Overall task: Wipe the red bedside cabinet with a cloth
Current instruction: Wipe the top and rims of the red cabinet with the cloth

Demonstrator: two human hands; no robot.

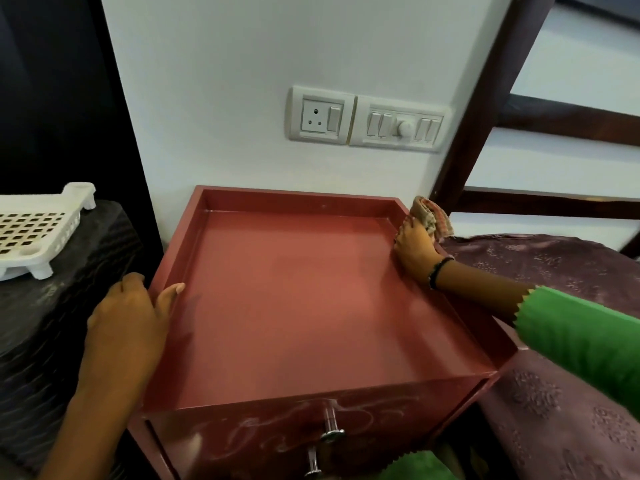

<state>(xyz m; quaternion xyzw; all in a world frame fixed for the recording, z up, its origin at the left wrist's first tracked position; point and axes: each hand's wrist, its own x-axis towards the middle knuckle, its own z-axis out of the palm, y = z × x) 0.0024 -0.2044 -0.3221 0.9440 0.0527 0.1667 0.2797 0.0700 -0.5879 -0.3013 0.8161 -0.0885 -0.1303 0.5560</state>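
Looking down from the head camera, the red bedside cabinet (311, 306) sits in the middle, pushed up to a white wall (277, 46). Its top is like a shallow tray, with a low red rim all the way round. The flat part inside is smooth, a bit shiny, and bare. On the near front there are two drawers with shiny metal knobs (331, 426), and pale swirly marks run across the red paint.

The right hand (415, 252) is at the far right corner of the top. Its grip is closed around a bunched-up cloth (431, 216) with tan and red checks, and the cloth is pressed on the rim at that corner. A dark band (439, 270) goes round the wrist, and a green sleeve (585, 344) covers the arm nearer the camera.

The left hand (128, 320) rests on the left rim of the cabinet. Its fingers curl down over the outside edge and the thumb lies on top of the rim, so the grip is closed on the cabinet edge.

On the wall above the cabinet are a white socket plate (320, 116) and a white switch plate (401, 128) side by side. To the left stands a dark wavy-patterned thing with a white plastic rack (34, 230) full of square holes on top. To the right is a bed with a purple flowered cover (554, 410), just beside the cabinet. Dark wooden bars (485, 116) rise on the far right.
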